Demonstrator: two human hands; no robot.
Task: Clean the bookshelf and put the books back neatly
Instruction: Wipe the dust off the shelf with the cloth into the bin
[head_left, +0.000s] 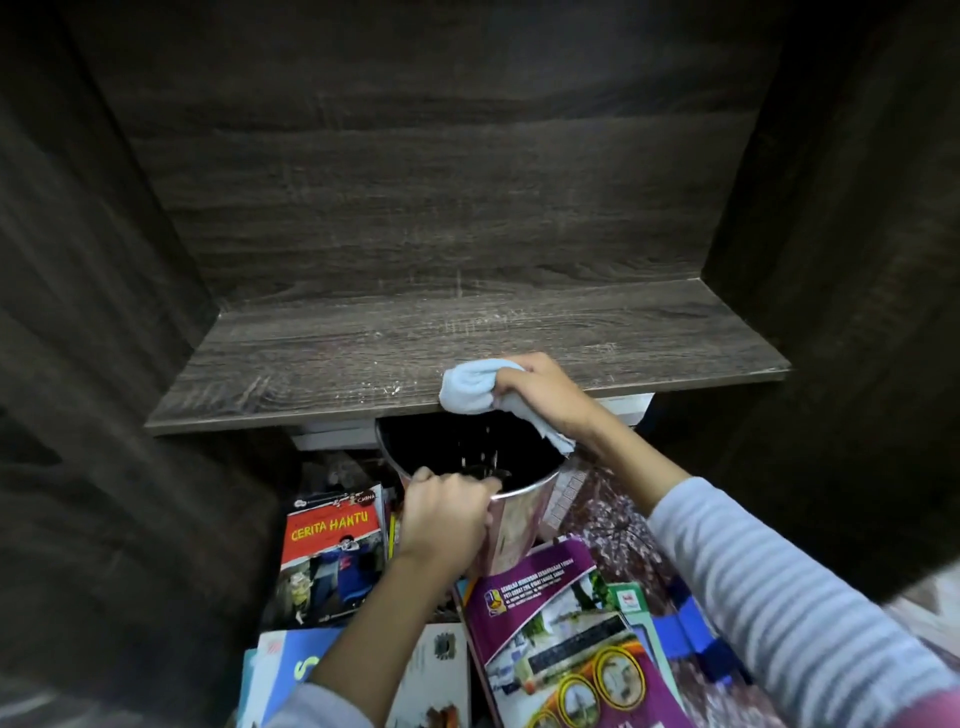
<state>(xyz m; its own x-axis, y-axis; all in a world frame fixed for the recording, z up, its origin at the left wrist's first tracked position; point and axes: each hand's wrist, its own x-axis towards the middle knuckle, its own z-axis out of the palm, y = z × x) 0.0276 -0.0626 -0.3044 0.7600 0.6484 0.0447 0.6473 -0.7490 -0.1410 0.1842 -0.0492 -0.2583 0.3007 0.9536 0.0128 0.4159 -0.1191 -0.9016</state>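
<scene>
Striped sleeve (779, 597) up close, btm right, w/ a purple book (561, 639) beside it on the floor pile. L hand (447, 519): fingers curled tight over the near rim of a shiny metal bin (514, 525), gripping it; forearm comes up from btm centre. R hand (540, 395): fingers bunched round a pale blue cloth (470, 387), holding it at the front edge of the shelf board (363, 358), right above the bin's dark mouth; wrist bent down, arm in from the right. Pale specks mid-air btw cloth and bin. Dusty flecks on the board near the cloth. Red "Cerita Hantu" book (332, 551) lies just left of the L wrist.
</scene>
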